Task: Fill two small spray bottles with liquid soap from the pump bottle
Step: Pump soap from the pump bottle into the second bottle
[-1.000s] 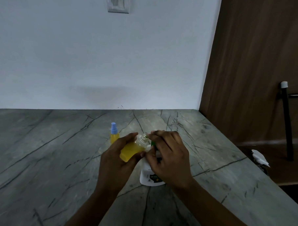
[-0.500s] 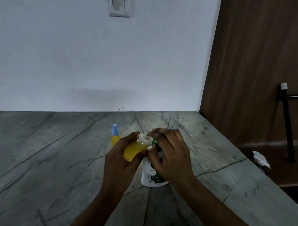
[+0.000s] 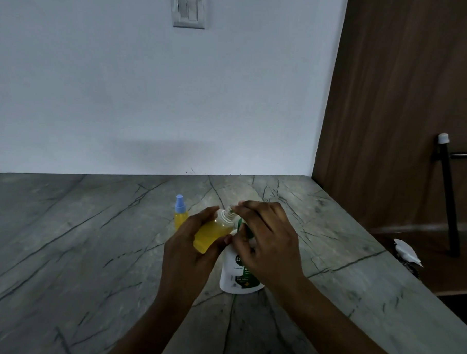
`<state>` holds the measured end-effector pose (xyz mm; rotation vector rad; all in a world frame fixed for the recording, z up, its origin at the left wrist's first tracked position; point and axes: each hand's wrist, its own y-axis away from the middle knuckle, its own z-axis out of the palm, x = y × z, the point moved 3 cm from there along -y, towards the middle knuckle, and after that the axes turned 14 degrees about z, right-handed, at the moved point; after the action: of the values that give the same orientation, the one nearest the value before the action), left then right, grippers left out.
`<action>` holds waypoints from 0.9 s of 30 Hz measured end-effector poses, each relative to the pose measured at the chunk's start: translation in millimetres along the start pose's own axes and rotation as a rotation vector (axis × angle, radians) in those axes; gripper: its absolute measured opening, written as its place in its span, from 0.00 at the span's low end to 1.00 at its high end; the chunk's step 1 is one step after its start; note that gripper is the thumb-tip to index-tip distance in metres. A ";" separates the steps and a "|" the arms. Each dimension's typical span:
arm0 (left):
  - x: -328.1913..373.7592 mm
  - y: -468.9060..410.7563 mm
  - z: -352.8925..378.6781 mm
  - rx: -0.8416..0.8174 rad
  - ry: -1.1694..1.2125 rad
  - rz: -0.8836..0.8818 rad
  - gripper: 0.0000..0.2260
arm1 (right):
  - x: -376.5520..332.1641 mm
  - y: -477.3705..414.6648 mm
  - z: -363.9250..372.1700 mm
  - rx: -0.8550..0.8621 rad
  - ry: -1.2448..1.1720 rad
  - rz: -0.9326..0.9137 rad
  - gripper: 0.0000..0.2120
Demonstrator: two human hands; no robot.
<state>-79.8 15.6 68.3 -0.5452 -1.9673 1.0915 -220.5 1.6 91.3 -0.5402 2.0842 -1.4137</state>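
Note:
My left hand [image 3: 186, 249] grips a small clear spray bottle [image 3: 214, 233] holding yellow liquid, tilted to the right with its open threaded neck up. My right hand [image 3: 267, 245] lies over the top of the white pump bottle [image 3: 238, 277] with a green label, fingers curled round its green pump head, fingertips at the small bottle's neck. The pump spout is mostly hidden by that hand. A second small spray bottle [image 3: 180, 213], yellow inside with a blue cap, stands upright just behind my left hand.
A grey veined stone counter [image 3: 63, 249] runs to a white wall with a switch plate [image 3: 188, 8]. A brown wooden panel [image 3: 404, 104] rises at the right. Beyond the counter's right edge are a black rod [image 3: 449, 199] and white crumpled paper [image 3: 408, 251].
The view has tilted up slightly. Both hands and the bottles keep nearly the same pose, and more of the pump bottle's label shows under my right hand.

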 end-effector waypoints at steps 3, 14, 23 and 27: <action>0.0 0.4 -0.3 -0.001 0.012 0.000 0.22 | 0.0 1.5 1.2 0.006 0.000 0.007 0.13; -6.3 4.0 -2.7 -0.019 0.001 0.001 0.22 | -1.2 11.5 3.0 0.011 0.015 -0.004 0.14; -4.0 2.3 1.1 -0.005 0.019 -0.016 0.20 | 0.9 5.0 4.1 -0.009 0.013 0.018 0.14; -3.5 2.1 1.4 0.000 0.029 -0.018 0.20 | 0.6 6.3 4.4 -0.024 0.006 0.020 0.15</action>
<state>-78.9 13.6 64.5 -0.5393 -1.9438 1.0666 -218.2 0.4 84.0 -0.5243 2.1083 -1.3826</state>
